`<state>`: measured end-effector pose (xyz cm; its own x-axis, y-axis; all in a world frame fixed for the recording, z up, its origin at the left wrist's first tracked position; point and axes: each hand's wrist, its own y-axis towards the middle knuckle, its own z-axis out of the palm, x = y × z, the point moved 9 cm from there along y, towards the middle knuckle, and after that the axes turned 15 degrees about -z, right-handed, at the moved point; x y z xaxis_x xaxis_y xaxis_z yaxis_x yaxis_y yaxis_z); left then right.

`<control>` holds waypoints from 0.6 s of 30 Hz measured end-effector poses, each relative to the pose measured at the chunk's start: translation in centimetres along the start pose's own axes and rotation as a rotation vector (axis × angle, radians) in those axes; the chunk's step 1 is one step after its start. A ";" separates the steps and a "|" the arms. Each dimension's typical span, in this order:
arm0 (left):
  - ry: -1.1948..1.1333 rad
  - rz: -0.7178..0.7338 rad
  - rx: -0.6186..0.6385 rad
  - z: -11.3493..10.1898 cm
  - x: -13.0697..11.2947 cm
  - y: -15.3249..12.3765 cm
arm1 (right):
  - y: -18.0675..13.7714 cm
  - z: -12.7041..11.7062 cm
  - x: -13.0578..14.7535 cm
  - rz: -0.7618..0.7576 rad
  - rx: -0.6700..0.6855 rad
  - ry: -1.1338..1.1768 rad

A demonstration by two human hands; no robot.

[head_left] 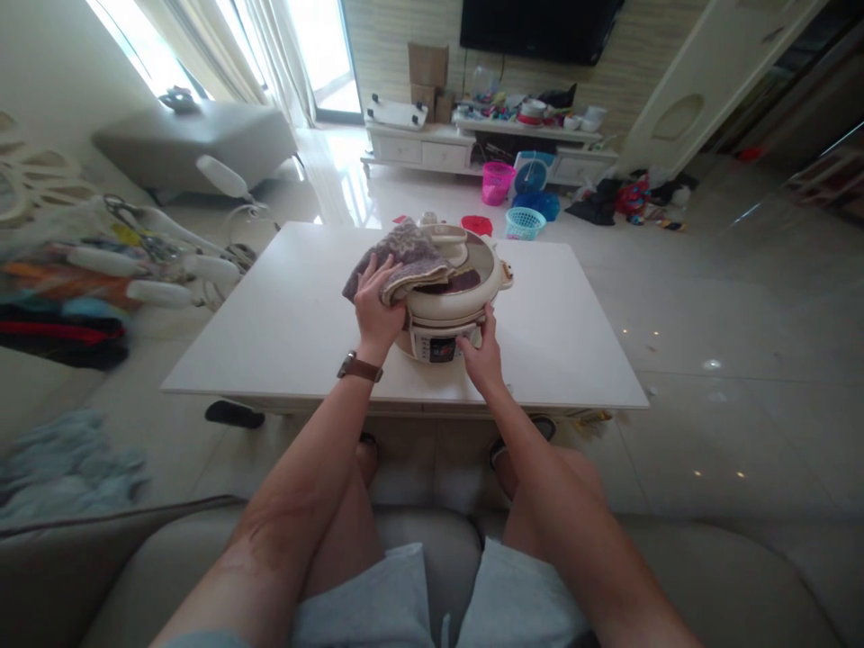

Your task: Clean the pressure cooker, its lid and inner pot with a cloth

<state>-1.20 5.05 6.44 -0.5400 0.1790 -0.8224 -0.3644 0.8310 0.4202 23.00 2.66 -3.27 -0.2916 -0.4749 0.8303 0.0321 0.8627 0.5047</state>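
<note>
A cream electric cooker (451, 301) stands on the white low table (283, 324), its lid (472, 261) on top. My left hand (376, 306) grips a folded grey-purple patterned towel (403, 256) and presses it onto the lid's left side. A brown watch is on that wrist. My right hand (481, 346) rests against the cooker's front right, beside the control panel (438, 345), fingers curled on the body.
I sit on a grey sofa (708, 576), knees under the table edge. Cluttered items and white tubes (155, 270) lie left. A black slipper (234, 414) is under the table. Baskets (525, 222) and a TV cabinet (438, 148) stand beyond.
</note>
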 end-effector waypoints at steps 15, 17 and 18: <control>-0.669 -1.048 -0.470 4.3 13.2 -12.0 | 0.2 0.0 0.7 -0.005 -0.084 0.052; -0.731 -1.037 -0.457 5.1 12.1 -14.0 | 0.3 0.0 0.8 -0.008 -0.092 0.059; -0.762 -1.034 -0.448 5.3 11.7 -14.6 | 0.3 0.0 0.8 -0.010 -0.095 0.060</control>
<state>1.81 -2.15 -11.38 0.6244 -0.0509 -0.7795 -0.6354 0.5472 -0.5447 22.81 2.54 -2.50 -0.2350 -0.4951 0.8364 0.1210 0.8389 0.5306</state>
